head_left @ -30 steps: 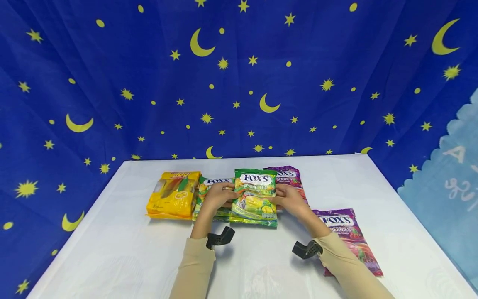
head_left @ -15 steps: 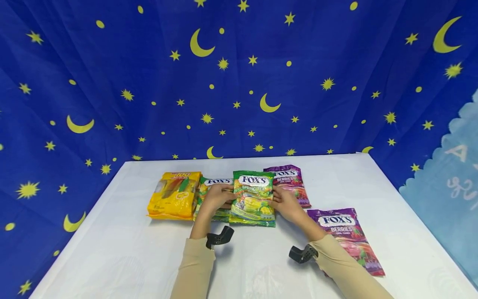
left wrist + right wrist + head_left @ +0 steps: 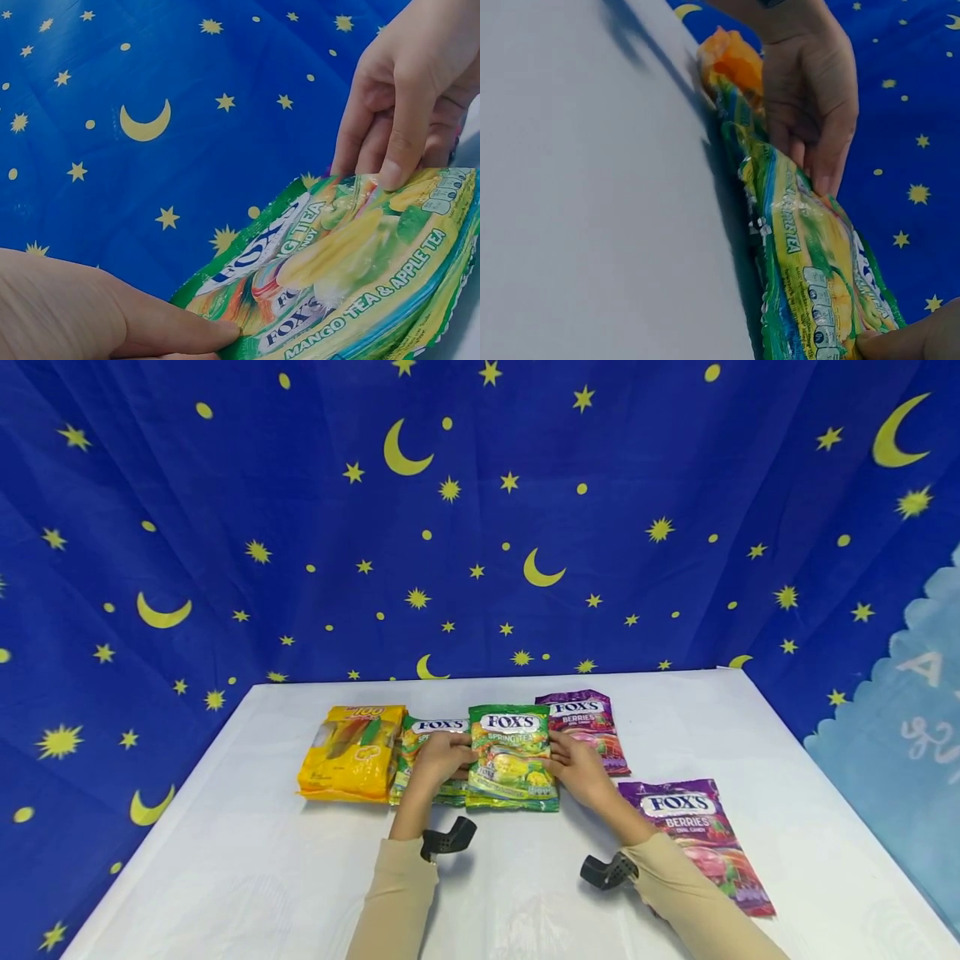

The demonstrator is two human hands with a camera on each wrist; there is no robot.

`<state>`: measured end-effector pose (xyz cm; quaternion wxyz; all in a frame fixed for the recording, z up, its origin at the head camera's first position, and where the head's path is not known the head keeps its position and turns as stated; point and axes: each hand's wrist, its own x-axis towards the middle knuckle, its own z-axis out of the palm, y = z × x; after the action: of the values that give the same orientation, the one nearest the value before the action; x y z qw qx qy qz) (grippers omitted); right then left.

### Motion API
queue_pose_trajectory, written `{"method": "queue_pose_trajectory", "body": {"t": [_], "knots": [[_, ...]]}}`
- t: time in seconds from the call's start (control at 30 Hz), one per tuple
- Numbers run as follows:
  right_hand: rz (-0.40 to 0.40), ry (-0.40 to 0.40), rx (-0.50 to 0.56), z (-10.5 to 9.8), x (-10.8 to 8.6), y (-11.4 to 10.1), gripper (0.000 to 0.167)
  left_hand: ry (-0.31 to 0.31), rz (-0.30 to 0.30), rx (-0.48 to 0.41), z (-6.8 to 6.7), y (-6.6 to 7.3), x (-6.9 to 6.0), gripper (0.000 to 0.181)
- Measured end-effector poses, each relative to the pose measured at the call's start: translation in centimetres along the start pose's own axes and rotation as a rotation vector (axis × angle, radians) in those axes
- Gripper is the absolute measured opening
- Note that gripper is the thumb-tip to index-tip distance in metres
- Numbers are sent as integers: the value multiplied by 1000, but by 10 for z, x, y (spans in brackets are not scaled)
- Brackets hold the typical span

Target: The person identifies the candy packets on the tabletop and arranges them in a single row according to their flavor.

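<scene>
A green Spring Tea candy bag [image 3: 513,768] is in the middle of the head view, face up, between both hands. My left hand [image 3: 437,760] pinches its left edge, and in the left wrist view the thumb [image 3: 217,334] lies on the front. At the opposite edge my right hand [image 3: 583,770] holds on, thumb on the front and fingers behind. A second green candy bag [image 3: 439,727] lies just left, partly covered by my left hand. Behind my right hand is a purple Berries candy bag [image 3: 588,720], its lower left hidden.
A yellow candy bag [image 3: 352,753] lies at the left end of the row, touching the second green bag. Another purple Berries bag [image 3: 697,843] lies nearer on the right, partly under my right forearm. The white table [image 3: 247,860] ends at a blue star-patterned cloth [image 3: 480,527].
The held green bag has come slightly down and shifted a little, first left, then back right. The purple bag behind has slid slightly right. Both hands keep their grip.
</scene>
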<state>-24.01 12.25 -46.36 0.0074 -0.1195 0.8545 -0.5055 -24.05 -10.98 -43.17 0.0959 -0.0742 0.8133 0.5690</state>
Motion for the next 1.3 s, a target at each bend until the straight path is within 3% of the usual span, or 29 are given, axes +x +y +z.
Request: {"method": "queue_pose_trajectory", "body": {"t": [0.4,0.67,0.93,1.1,1.2,1.3], "knots": [[-87,82,-55,7,3,0,49,74,35,138,-1,0,1,39],[-152,150,-142,11,4,1,48,152,109,262,3,0,0,32],[-111,92,-159,8,4,-6,50,209,142,384,9,2,-4,15],[-81,77,-200,4,4,-9,50,243,145,480,14,7,-7,28],[-93,81,-197,-1,5,-8,48,261,183,519,16,10,-5,31],[-120,92,-178,-11,6,-9,44,276,268,519,20,14,-2,33]]}}
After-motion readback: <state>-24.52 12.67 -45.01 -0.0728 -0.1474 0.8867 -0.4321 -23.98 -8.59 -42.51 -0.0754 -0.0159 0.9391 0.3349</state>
